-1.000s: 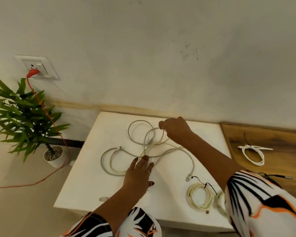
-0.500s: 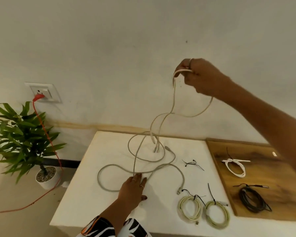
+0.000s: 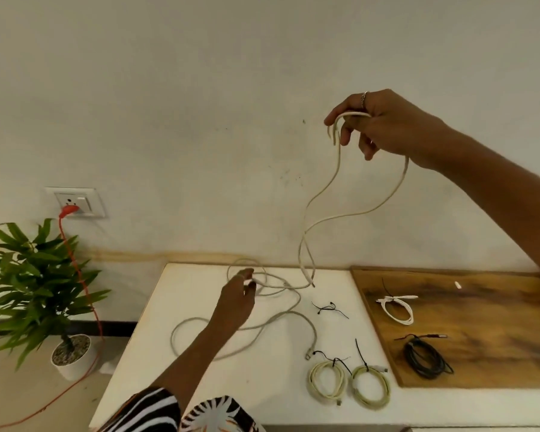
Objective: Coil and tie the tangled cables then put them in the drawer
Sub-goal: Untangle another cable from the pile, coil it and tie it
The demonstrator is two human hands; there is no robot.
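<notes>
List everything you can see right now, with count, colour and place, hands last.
Loose cables: apparently two, beige-grey, one sprawled on the white table, one lifted above it.
Coiled tied cables: two, cream, table's near right.
Loose ties: one small black bunch, mid-table.
White table: one, centre.
Wooden board: one, brown, right of the table.
White coiled cable: one, on the board.
Black coiled cable: one, on the board, nearer.
Potted plant: one, green in a white pot, floor left.
Wall socket: one, white, with a red plug and orange cord.
Left hand: over the table, fingers at a cable loop.
Right hand: raised, gripping the lifted cable.
</notes>
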